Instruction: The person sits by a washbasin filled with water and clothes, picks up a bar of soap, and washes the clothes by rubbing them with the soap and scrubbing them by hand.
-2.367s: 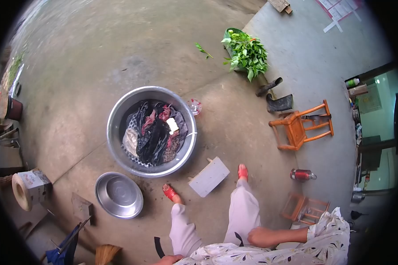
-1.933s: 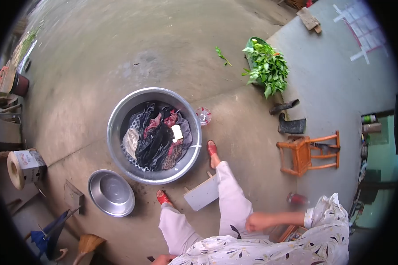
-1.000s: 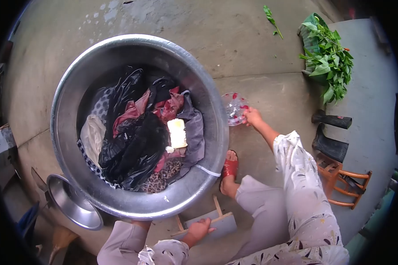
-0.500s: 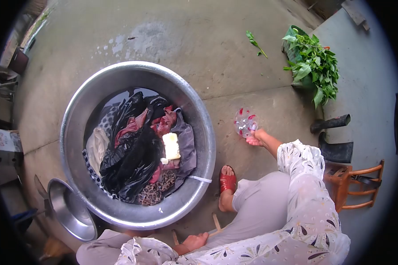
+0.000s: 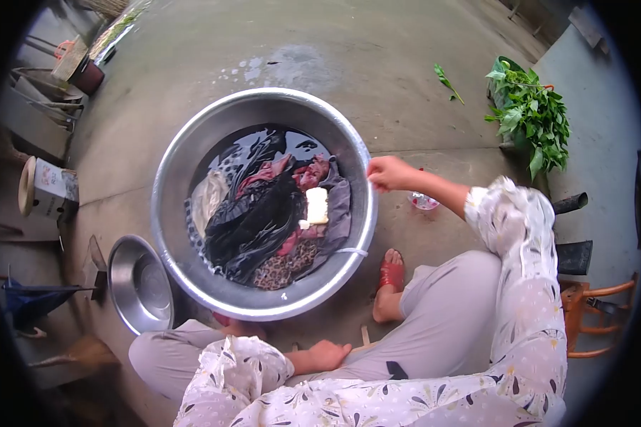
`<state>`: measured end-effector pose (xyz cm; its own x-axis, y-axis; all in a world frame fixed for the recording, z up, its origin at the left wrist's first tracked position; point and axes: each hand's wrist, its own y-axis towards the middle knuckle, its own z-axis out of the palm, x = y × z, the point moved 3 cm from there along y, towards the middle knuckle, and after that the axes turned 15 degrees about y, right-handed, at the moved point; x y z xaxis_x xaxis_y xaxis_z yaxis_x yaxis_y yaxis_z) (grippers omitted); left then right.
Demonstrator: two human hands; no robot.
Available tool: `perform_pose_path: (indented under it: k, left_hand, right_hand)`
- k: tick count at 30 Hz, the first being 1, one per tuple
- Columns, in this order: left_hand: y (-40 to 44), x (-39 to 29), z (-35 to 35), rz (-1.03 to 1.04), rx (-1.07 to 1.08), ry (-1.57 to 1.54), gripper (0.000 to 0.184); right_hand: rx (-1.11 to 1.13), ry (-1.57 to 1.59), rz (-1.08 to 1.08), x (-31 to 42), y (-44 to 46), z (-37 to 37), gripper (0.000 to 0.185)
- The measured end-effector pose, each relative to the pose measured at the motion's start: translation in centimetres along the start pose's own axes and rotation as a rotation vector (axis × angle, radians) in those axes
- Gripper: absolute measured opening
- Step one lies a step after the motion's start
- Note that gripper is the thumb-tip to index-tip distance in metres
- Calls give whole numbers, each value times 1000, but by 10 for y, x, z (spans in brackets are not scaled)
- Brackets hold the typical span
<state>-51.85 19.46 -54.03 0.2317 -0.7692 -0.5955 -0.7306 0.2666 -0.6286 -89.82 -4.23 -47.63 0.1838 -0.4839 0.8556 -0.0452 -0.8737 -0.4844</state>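
My right hand (image 5: pixel 389 175) is at the right rim of a large metal basin (image 5: pixel 169 167), its fingers closed; what they hold, if anything, is hidden. In the basin, wet clothes lie in dark water: a black garment (image 5: pixel 256 224), a grey cloth (image 5: pixel 340 193), a leopard-print cloth (image 5: pixel 275 272) and pinkish-red pieces. A pale yellow block (image 5: pixel 317 206), soap-like, sits on the clothes. Beyond my right forearm, a clear plastic container with red marks (image 5: pixel 425 202) stands on the floor, partly covered. My left hand (image 5: pixel 329 354) rests loosely closed by my lap, with nothing visible in it.
A smaller metal basin (image 5: pixel 122 292) leans by the large one at left. Leafy greens (image 5: pixel 538 121) fill a container at upper right, and one sprig (image 5: pixel 448 84) lies on the concrete. Black boots (image 5: pixel 574 257) and a wooden chair (image 5: pixel 575 324) are at right.
My right hand has left the clear container and moved up and left to the basin's rim. The view has shifted, so the basin appears farther right. My left hand stays by my lap.
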Motion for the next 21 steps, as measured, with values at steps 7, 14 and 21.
perform_pose_path:
  k: [7,14,21]
  left_hand:
    - [-9,5,-94,-54,-270,277,32]
    - [-48,72,-120,-440,-580,-32,30]
    - [-51,108,-127,-657,-783,-237,25]
  right_hand:
    - [104,-549,308,-4,89,134,26]
    - [-428,-477,277,-44,103,167,77]
    - [-458,-551,471,-29,92,193,80]
